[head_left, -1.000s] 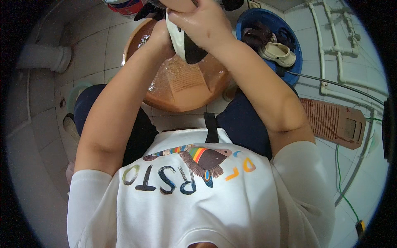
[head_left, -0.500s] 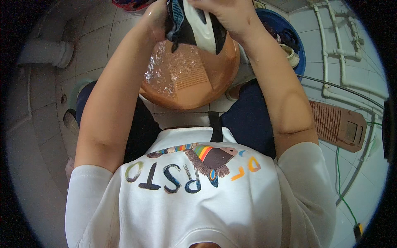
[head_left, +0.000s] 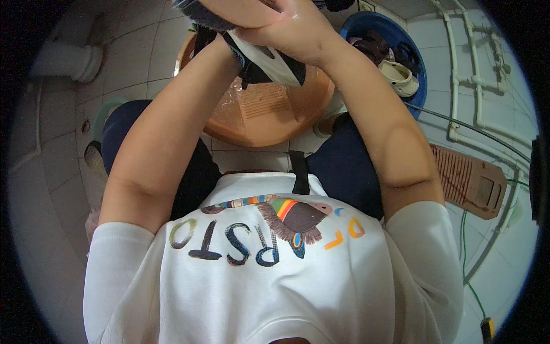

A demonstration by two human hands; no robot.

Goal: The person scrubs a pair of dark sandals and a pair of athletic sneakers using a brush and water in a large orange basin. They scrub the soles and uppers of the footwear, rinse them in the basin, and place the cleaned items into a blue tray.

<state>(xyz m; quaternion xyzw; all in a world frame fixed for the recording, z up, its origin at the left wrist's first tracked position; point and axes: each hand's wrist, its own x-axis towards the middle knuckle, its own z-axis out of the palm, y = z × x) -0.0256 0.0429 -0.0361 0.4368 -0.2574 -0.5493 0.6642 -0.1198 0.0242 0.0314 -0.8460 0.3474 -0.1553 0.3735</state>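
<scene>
The top edge cuts off the left hand [head_left: 232,10] and the shoe's [head_left: 269,57] upper part; the arms hide much of the orange basin [head_left: 275,114].

I see a pale tiled floor [head_left: 51,189] carrying everything here. Directly on it stand an orange basin [head_left: 269,123] holding water and, just beside it toward the upper right, a blue basin [head_left: 421,86] with shoes inside. A brown washboard [head_left: 470,180] lies flat on the tiles at the right, near white pipes [head_left: 458,123] and a green cable [head_left: 464,252], and a white drainpipe [head_left: 66,60] meets the floor at the upper left.
</scene>
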